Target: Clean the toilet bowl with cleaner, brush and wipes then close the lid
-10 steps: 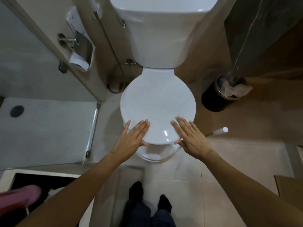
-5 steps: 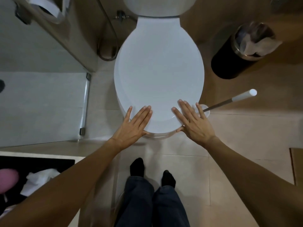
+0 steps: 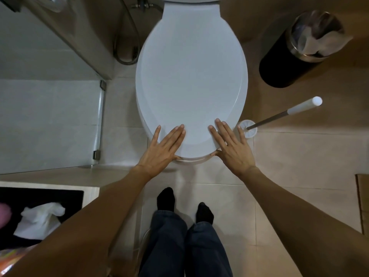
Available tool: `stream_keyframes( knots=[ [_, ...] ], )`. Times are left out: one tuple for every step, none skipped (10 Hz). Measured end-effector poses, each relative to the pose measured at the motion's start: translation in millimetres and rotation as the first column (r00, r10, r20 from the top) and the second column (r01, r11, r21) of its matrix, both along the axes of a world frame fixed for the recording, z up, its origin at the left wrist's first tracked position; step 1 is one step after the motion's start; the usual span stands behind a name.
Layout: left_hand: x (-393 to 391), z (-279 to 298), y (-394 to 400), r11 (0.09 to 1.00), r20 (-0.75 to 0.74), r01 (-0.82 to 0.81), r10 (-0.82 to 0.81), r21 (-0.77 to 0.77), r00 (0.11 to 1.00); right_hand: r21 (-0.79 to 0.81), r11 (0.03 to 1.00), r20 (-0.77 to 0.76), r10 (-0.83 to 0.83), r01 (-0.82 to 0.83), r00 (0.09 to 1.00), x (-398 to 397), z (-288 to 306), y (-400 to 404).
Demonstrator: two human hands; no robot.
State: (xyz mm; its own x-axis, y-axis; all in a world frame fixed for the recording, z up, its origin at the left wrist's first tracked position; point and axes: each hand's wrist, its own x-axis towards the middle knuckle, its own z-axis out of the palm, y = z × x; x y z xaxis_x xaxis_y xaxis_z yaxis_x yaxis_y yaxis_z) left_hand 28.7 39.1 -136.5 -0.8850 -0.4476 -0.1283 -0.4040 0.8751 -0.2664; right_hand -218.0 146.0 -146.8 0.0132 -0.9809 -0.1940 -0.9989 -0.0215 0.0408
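Both hands are flat on the toilet lid (image 3: 189,80), fingers straight, grasping nothing. The left hand (image 3: 162,150) and right hand (image 3: 232,148) press its near edge, thumbs tucked at the rim. The lid lies down over the bowl, its long axis running straight away from the hands. The toilet brush (image 3: 279,116) stands just right of the lid, nearest the right hand.

closed toilet lid (image 3: 190,76) at upper centre, left hand (image 3: 162,149) and right hand (image 3: 233,149) flat on its near edge, brush (image 3: 279,116) in its holder just right of the bowl, bin (image 3: 299,50) at upper right, feet (image 3: 184,204) at lower centre
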Motion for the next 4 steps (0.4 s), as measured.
stream_keyframes(
  knots=[
    [-4.2,6.0,1.6,0.985,0.032,-0.156,0.154,0.073,0.988,0.055,0.998,0.076,-0.029,0.025,0.997,0.9,8.2,-1.5],
    [-11.4,16.1,5.1,0.932,0.127,-0.326,0.309,0.157,0.943,0.120,0.991,0.103,-0.078,0.065,0.992,6.7,19.7,0.5],
    [-21.6,41.1,4.3,0.865,0.272,-0.388,0.308,0.320,0.912,0.215,0.966,0.172,-0.178,0.140,0.969,11.7,45.7,-1.2],
    [-23.0,73.5,0.3,0.786,0.305,-0.449,0.343,0.424,0.888,0.311,0.925,0.228,-0.295,0.218,0.928,15.4,76.0,-6.2]
  ],
)
